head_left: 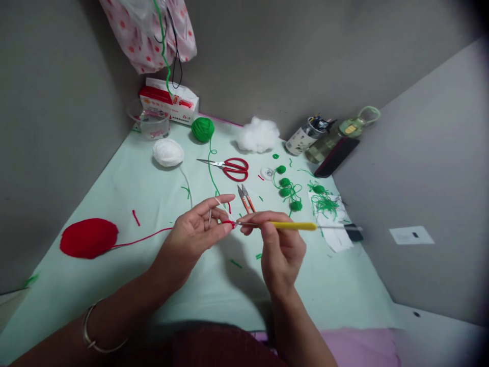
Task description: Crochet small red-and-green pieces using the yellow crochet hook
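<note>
My left hand (194,224) pinches a small red crochet piece (229,223) between thumb and fingers, with white yarn looped over its raised index finger. In my right hand (280,250) is a crochet hook (294,225) with a yellow handle, its metal tip meeting the red piece. Red yarn runs from a red yarn ball (89,238) on the left toward my left hand. A white yarn ball (168,153) lies farther back, its strand leading toward the same hand. Exact stitches are too small to make out.
Beyond my hands lie red-handled scissors (235,169) and thread snips (246,199). A green yarn ball (202,129), white stuffing (258,135), a clear tub (153,125) and a tissue pack (170,102) stand behind. Small green balls (284,192), a pen holder (303,136) and a bottle (324,148) are rightward.
</note>
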Action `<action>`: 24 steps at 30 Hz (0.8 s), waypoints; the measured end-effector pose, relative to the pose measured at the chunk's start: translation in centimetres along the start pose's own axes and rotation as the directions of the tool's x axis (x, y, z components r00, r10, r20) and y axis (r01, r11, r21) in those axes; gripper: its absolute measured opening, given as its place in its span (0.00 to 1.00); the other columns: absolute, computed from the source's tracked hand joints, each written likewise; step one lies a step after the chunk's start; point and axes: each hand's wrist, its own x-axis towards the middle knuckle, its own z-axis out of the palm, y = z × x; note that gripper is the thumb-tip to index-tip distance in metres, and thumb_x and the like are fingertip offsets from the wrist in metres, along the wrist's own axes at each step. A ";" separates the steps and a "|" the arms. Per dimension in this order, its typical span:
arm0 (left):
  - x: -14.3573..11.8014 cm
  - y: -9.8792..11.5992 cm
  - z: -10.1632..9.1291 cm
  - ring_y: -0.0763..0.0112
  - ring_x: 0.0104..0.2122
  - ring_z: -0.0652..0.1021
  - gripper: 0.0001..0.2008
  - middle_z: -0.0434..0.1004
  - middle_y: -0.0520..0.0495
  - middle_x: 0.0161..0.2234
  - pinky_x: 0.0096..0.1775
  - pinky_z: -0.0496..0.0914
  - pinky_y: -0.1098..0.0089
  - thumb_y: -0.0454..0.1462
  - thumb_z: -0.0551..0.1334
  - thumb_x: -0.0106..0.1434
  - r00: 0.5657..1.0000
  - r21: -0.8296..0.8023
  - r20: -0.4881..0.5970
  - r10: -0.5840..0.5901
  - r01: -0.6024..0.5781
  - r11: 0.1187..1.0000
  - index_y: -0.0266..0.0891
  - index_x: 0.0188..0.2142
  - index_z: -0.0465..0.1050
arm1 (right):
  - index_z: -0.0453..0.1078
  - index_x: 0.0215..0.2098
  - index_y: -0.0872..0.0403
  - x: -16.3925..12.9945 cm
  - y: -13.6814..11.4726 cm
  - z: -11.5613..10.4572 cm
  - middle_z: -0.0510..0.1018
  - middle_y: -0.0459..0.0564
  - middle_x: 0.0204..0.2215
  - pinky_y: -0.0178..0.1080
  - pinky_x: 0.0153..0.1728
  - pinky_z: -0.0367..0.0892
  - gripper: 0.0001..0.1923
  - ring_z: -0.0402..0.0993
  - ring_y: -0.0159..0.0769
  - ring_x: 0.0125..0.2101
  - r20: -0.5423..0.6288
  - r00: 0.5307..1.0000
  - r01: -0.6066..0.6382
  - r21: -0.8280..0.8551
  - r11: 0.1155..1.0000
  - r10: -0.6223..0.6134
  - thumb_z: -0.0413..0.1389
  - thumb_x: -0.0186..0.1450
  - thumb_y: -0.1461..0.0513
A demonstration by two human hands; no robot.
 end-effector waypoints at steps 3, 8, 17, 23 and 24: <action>-0.1 -0.1 0.2 0.78 0.32 0.71 0.22 0.74 0.55 0.34 0.37 0.66 0.76 0.36 0.74 0.61 1.000 -0.019 -0.020 0.018 -0.019 1.000 0.51 0.55 0.80 | 0.76 0.50 0.49 -0.6 -0.2 0.1 0.84 0.51 0.40 0.43 0.38 0.79 0.14 0.81 0.37 0.38 0.158 0.949 0.314 -0.361 0.878 -0.274 0.53 0.72 0.69; 0.0 0.3 0.4 0.83 0.19 0.55 0.23 0.64 0.62 0.20 0.33 0.67 0.76 0.40 0.73 0.63 0.972 -0.213 0.112 -0.204 0.224 0.951 0.41 0.57 0.78 | 0.78 0.50 0.46 -0.6 -0.4 0.0 0.82 0.52 0.41 0.43 0.39 0.79 0.15 0.81 0.39 0.41 0.158 0.934 0.357 -0.461 0.812 -0.320 0.56 0.71 0.69; 0.0 0.3 0.8 0.80 0.27 0.67 0.21 0.77 0.54 0.31 0.28 0.61 0.79 0.35 0.74 0.60 0.998 -0.145 0.031 -0.057 0.060 0.988 0.45 0.53 0.82 | 0.80 0.47 0.46 0.2 -0.1 0.8 0.83 0.48 0.38 0.42 0.39 0.77 0.13 0.80 0.37 0.40 0.059 0.990 0.135 -0.128 0.983 -0.129 0.56 0.72 0.68; 0.4 0.2 0.7 0.84 0.19 0.55 0.17 0.62 0.61 0.20 0.32 0.66 0.78 0.38 0.75 0.60 0.972 -0.280 0.120 -0.204 0.230 0.932 0.40 0.49 0.85 | 0.79 0.53 0.46 -0.5 0.2 0.2 0.83 0.51 0.44 0.43 0.41 0.77 0.19 0.80 0.38 0.43 0.077 0.943 0.328 -0.361 0.873 -0.323 0.59 0.69 0.71; 0.5 0.3 0.6 0.84 0.19 0.54 0.16 0.59 0.62 0.19 0.36 0.69 0.77 0.37 0.74 0.60 0.965 -0.306 0.126 -0.231 0.259 0.916 0.39 0.48 0.85 | 0.79 0.51 0.46 -0.3 0.2 0.1 0.83 0.50 0.41 0.42 0.39 0.77 0.17 0.79 0.37 0.40 0.028 0.962 0.267 -0.292 0.918 -0.271 0.57 0.70 0.70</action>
